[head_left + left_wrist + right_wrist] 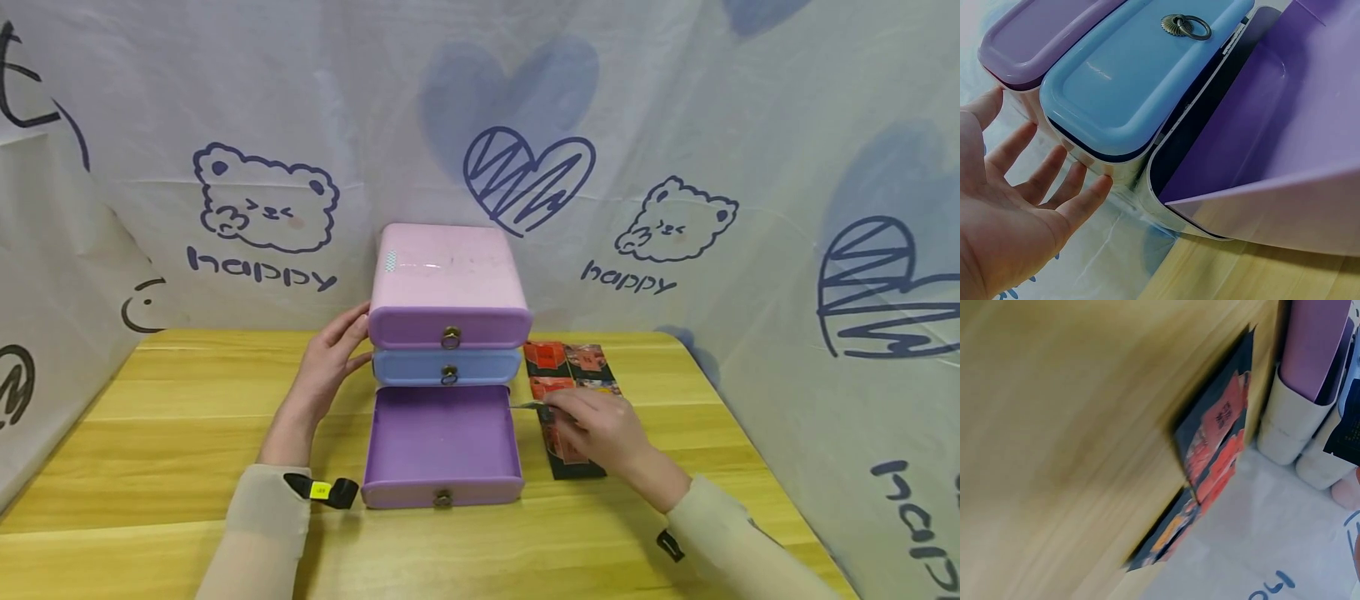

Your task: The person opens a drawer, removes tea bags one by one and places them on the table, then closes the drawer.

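Note:
A small pink chest [450,267] with three drawers stands at the back of the table. Its top purple drawer [487,327] and middle blue drawer [1141,75] are closed, and the bottom purple drawer [442,442] is pulled out. My left hand [330,358] touches the chest's left side with spread, fairly straight fingertips. Over the right edge of the pulled-out drawer, my right hand [600,425] pinches a thin dark packet [528,405]. That packet shows only partly at the right edge of the right wrist view; its print is unreadable.
Several flat black-and-red packets [547,358] lie in rows on the wooden table [187,433], right of the chest and partly under my right hand. A white printed cloth [405,108] hangs close behind the chest.

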A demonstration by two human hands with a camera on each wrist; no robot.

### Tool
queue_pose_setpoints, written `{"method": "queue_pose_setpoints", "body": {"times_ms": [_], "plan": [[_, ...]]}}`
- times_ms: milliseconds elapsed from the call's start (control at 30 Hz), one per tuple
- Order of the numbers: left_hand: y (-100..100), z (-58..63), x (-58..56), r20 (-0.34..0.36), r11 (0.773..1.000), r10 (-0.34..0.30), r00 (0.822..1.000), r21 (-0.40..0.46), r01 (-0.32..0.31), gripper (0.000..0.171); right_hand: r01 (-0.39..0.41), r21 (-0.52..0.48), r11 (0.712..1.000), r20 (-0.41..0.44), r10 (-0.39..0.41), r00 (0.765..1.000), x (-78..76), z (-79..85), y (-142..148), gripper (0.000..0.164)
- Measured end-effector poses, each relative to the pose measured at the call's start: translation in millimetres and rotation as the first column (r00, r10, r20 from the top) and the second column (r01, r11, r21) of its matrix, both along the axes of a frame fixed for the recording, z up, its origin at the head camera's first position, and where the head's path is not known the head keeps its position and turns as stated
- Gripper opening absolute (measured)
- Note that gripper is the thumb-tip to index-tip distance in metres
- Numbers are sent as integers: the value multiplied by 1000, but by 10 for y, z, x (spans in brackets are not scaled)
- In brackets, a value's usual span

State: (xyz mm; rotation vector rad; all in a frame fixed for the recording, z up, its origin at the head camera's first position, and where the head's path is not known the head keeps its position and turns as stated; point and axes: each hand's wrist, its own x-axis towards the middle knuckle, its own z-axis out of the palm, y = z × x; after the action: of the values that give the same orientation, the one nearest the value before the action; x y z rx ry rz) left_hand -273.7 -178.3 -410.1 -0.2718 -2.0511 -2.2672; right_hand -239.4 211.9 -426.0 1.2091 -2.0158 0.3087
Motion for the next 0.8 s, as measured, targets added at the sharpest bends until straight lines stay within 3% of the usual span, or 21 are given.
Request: {"method": "queue_pose_setpoints", "body": {"times_ms": [200,467,800], "plan": [[-2,-9,-7,-6,1000,-1,1000,7,1,50,19,-12,1000,1,-19,1000,21,-53,113,22],[-1,-4,-4,-4,1000,0,1000,-1,0,51,68,-16,998,6,-68,998,44,-123,282,27],[-4,1,1,-9,1000,-1,1000,-1,1,51,119,-9,993,-10,-119,993,71,-184,519,22]]}}
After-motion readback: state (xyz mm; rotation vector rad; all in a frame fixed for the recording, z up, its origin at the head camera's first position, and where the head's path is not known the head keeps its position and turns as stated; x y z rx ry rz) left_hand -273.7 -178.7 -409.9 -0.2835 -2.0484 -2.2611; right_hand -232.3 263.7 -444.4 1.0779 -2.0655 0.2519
